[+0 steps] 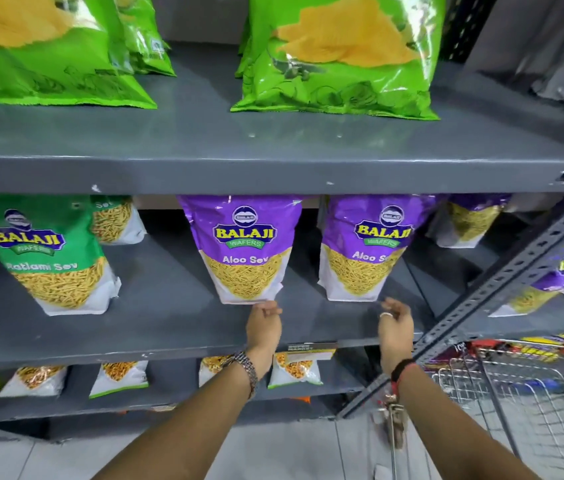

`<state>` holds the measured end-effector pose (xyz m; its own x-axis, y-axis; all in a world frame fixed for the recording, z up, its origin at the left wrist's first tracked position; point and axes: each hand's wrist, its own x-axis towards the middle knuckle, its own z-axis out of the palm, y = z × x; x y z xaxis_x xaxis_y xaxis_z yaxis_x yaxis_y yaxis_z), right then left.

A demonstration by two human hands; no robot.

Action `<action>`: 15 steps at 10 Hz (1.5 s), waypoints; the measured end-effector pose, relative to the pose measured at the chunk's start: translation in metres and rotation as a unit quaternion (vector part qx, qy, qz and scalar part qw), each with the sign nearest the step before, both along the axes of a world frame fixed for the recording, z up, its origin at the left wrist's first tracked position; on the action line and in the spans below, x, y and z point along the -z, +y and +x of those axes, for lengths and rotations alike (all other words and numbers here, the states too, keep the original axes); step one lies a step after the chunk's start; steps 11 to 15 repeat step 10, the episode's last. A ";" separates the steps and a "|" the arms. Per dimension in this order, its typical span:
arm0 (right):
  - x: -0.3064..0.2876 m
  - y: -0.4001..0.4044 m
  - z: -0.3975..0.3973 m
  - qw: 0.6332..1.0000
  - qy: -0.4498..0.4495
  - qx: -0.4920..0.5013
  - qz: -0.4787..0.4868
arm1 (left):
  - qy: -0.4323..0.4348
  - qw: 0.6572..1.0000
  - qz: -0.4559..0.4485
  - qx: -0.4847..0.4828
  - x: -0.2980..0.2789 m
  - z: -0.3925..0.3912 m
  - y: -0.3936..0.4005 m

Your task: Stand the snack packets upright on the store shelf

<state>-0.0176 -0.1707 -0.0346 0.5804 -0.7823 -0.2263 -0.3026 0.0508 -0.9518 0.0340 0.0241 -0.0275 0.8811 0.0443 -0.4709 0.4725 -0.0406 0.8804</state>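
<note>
Two purple Aloo Sev packets stand upright at frame centre on the middle shelf (156, 327): left packet (244, 247), right packet (365, 247). Left hand (264, 323), fingers loosely curled, empty, seems to touch the left packet's base; right hand (395, 329), fingers likewise, sits just below the right one. Advice: square bases flat, nudge gently, let go slowly. Green Ratlami Sev packet (55, 251) stands at left.

Purple Aloo Sev packets (246, 247) (yellow sev print), grey shelf (169, 323)
</note>
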 end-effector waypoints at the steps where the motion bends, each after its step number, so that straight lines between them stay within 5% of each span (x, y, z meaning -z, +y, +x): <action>1: -0.015 -0.028 0.013 0.996 -0.048 -0.015 0.079 | -0.010 0.994 -0.028 0.101 -0.017 0.003 -0.039; 4: -0.015 -0.038 0.045 0.983 -0.038 -0.123 0.133 | -0.018 0.976 0.048 0.212 -0.042 0.019 -0.102; 9: -0.025 -0.068 0.032 0.987 0.017 -0.096 0.125 | -0.015 0.963 0.070 0.258 -0.044 0.017 -0.124; 10: -0.031 -0.058 0.013 0.998 0.008 -0.054 0.024 | -0.148 0.967 0.095 0.183 -0.041 0.002 -0.103; 15: -0.031 -0.058 0.013 0.998 0.008 -0.054 0.024 | -0.148 0.967 0.095 0.183 -0.041 0.002 -0.103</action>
